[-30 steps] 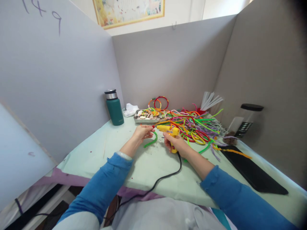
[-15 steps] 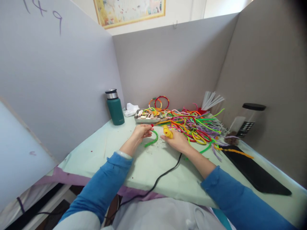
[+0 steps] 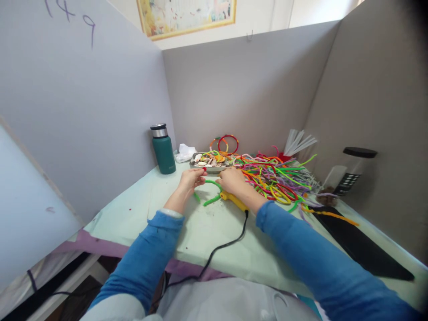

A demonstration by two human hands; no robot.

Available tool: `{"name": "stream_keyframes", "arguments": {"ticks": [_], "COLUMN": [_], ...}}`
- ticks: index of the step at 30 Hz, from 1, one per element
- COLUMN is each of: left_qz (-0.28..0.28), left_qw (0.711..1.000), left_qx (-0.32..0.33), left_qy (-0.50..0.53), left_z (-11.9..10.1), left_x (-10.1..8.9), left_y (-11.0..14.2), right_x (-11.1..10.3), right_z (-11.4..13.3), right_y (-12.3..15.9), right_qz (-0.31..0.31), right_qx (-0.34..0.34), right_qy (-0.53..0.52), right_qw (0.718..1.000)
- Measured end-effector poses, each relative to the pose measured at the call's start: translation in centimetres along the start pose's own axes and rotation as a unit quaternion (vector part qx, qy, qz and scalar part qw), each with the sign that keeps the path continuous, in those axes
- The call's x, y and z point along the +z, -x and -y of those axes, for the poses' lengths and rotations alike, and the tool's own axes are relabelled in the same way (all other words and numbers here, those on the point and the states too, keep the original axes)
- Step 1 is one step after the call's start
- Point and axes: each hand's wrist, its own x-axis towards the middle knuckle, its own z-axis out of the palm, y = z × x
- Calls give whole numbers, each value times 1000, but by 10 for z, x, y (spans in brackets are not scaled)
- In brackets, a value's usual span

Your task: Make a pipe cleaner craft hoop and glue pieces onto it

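Note:
My left hand (image 3: 190, 182) is closed in a pinch on a green pipe cleaner (image 3: 212, 201) bent into an open curve. A small red piece (image 3: 204, 169) shows at these fingertips; its kind is unclear. My right hand (image 3: 233, 180) has curled fingers close to the far part of the curve, and what lies between them is hidden. Just below that hand, a yellow glue gun (image 3: 236, 202) lies on the table, apart from its grip, with a black cord (image 3: 222, 246) running toward me.
Behind my hands stands a metal tray (image 3: 214, 170) of shells, with two rings (image 3: 228, 136) beyond it. A heap of coloured pipe cleaners (image 3: 279, 176) spreads right. A green bottle (image 3: 163, 154) is left; a clear jar (image 3: 351, 171) and black flat object (image 3: 364, 245) are right. Grey panels surround the table.
My right hand has let go of the glue gun, now lying on the table, and has moved left toward the green curve. My left hand keeps its pinch. The view has shifted slightly.

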Motion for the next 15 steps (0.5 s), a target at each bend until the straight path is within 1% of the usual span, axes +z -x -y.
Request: {"name": "stream_keyframes", "arguments": {"ticks": [2, 3, 5, 7, 9, 10, 12, 13, 14, 15], "left_qz": [-10, -13, -21, -37, -84, -118, -173, -183, -179, -162], "left_qw": [1000, 1000, 999, 997, 984, 968, 921, 898, 884, 879], "left_qx": [4, 7, 22, 61, 144, 198, 308, 349, 374, 384], "left_qy": [-3, -5, -12, -29, -66, -95, -166, -197, -218, -233], "left_z": [-2, -3, -5, -9, -14, -16, -21, -22, -23, -23], "left_x": [1, 1, 1, 0, -3, -4, -6, -6, -5, -4], "left_y": [1, 1, 1, 1, 0, 1, 2, 3, 5, 7], "right_x": [13, 19, 25, 24, 17, 11, 1, -4, -8, -10], "right_z": [12, 18, 26, 32, 35, 35, 30, 26, 20, 14], "right_y": [-15, -20, -25, -25, -20, -17, -7, -2, 4, 11], "right_qz": [39, 49, 55, 45, -1, -39, -121, -152, -175, -190], "right_qx": [17, 22, 24, 17, 4, -5, -27, -41, -51, -61], "right_qy": [-4, -5, -10, -17, -39, -59, -109, -136, -164, -194], "right_qw": [999, 999, 998, 999, 999, 997, 986, 978, 970, 961]}}
